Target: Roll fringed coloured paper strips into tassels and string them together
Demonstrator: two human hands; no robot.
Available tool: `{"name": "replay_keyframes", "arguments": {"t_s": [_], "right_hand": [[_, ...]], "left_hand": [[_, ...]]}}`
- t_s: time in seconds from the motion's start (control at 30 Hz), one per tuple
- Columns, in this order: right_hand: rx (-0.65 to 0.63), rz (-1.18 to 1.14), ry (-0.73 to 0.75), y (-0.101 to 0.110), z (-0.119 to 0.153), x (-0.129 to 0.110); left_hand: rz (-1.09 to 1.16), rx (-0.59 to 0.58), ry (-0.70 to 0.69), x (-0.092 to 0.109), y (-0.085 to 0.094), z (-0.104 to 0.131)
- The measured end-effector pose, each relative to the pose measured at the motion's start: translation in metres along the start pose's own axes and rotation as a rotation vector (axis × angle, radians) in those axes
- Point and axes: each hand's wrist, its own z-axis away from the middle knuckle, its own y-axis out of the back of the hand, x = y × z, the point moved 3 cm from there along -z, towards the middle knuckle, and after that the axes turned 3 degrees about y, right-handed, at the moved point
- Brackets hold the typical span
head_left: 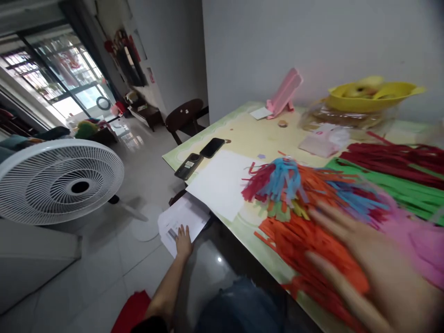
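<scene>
My left hand (183,241) is below the table's left edge, its fingers spread over a stack of white papers (190,212). The top sheet carries some grey print. Blurred by motion, my right hand (373,259) hovers at the lower right with fingers apart and nothing visible in it. Beneath and beside it lie orange paper strips (294,243) and a mixed bunch of blue, red and orange strips (282,180). A blank white sheet (222,185) lies on the table left of the bunch.
Two dark phones, one of them face up (212,147), lie near the table's edge. Green strips (388,189), dark red strips (391,162), a pink stand (286,92) and a yellow dish (374,99) occupy the table. A white fan (62,180) stands left.
</scene>
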Motion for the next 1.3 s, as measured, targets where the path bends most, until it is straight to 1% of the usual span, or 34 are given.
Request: {"name": "replay_keyframes", "arguments": {"t_s": [0.03, 0.1, 0.17, 0.23, 0.3, 0.37, 0.47, 0.5, 0.53, 0.57, 0.6, 0.63, 0.67, 0.7, 0.73, 0.77, 0.8, 0.83, 0.87, 0.9, 0.93, 0.97, 1.03, 1.07, 1.1, 1.17, 1.23, 1.3], "right_hand": [[-0.018, -0.029, -0.002, -0.009, 0.017, -0.008], [-0.029, -0.081, 0.040, -0.028, 0.045, -0.017], [-0.041, -0.144, 0.042, -0.047, 0.064, -0.018], [-0.065, -0.211, 0.012, -0.066, 0.076, -0.018], [-0.107, -0.291, -0.044, -0.087, 0.088, -0.019], [-0.154, -0.397, -0.134, -0.111, 0.100, -0.023], [-0.205, -0.589, -0.281, -0.144, 0.114, -0.035], [-0.219, -0.660, -0.310, -0.152, 0.115, -0.042], [-0.232, -0.737, -0.321, -0.158, 0.114, -0.050], [-0.243, -0.824, -0.310, -0.161, 0.111, -0.059], [-0.238, -0.920, -0.285, -0.160, 0.106, -0.068], [-0.218, -1.017, -0.252, -0.156, 0.100, -0.076], [-0.183, -1.106, -0.221, -0.149, 0.094, -0.081], [-0.137, -1.172, -0.210, -0.140, 0.089, -0.083], [-0.080, -1.198, -0.234, -0.129, 0.085, -0.081], [-0.016, -1.183, -0.295, -0.117, 0.084, -0.074], [0.051, -1.138, -0.382, -0.105, 0.087, -0.063], [0.114, -1.080, -0.476, -0.092, 0.092, -0.051], [0.169, -1.028, -0.565, -0.078, 0.101, -0.037], [0.214, -0.994, -0.636, -0.066, 0.112, -0.024], [0.246, -0.980, -0.684, -0.054, 0.125, -0.012], [0.275, -0.983, -0.713, -0.045, 0.138, -0.003], [0.324, -1.002, -0.750, -0.032, 0.163, 0.009], [0.339, -1.017, -0.766, -0.028, 0.172, 0.013], [0.343, -1.034, -0.775, -0.027, 0.180, 0.014], [0.334, -1.050, -0.776, -0.026, 0.187, 0.016], [0.330, -1.014, -0.764, -0.027, 0.186, 0.019], [0.355, -0.947, -0.763, -0.027, 0.181, 0.023]], "left_hand": [[-0.034, -0.031, 0.000, -0.001, -0.005, -0.001], [-0.089, -0.077, -0.006, -0.002, -0.005, -0.004], [-0.128, -0.103, -0.010, -0.002, 0.004, -0.008], [-0.156, -0.092, 0.001, -0.004, 0.020, -0.009], [-0.179, -0.030, 0.039, -0.010, 0.046, -0.002], [-0.192, 0.065, 0.102, -0.023, 0.079, 0.016], [-0.194, 0.202, 0.189, -0.039, 0.130, 0.062], [-0.191, 0.244, 0.193, -0.039, 0.142, 0.081], [-0.177, 0.311, 0.174, -0.035, 0.151, 0.100], [-0.123, 0.449, 0.085, -0.025, 0.157, 0.120], [-0.064, 0.554, -0.059, -0.010, 0.157, 0.139], [-0.014, 0.613, -0.228, 0.009, 0.152, 0.158], [0.024, 0.617, -0.437, 0.031, 0.143, 0.175], [0.041, 0.578, -0.643, 0.053, 0.131, 0.191], [0.048, 0.520, -0.832, 0.075, 0.119, 0.205], [0.046, 0.455, -0.998, 0.094, 0.109, 0.216], [0.030, 0.359, -1.125, 0.112, 0.101, 0.225], [0.018, 0.256, -1.240, 0.129, 0.097, 0.230], [0.019, 0.165, -1.324, 0.144, 0.096, 0.233], [0.045, 0.116, -1.362, 0.158, 0.100, 0.232], [0.104, 0.123, -1.366, 0.172, 0.108, 0.229], [0.188, 0.181, -1.324, 0.186, 0.117, 0.223], [0.377, 0.323, -1.194, 0.212, 0.132, 0.211], [0.447, 0.327, -1.155, 0.225, 0.135, 0.206], [0.500, 0.286, -1.134, 0.237, 0.135, 0.202], [0.567, 0.128, -1.102, 0.256, 0.130, 0.195], [0.621, 0.015, -1.029, 0.266, 0.123, 0.190], [0.665, -0.014, -0.956, 0.269, 0.118, 0.187]]}}
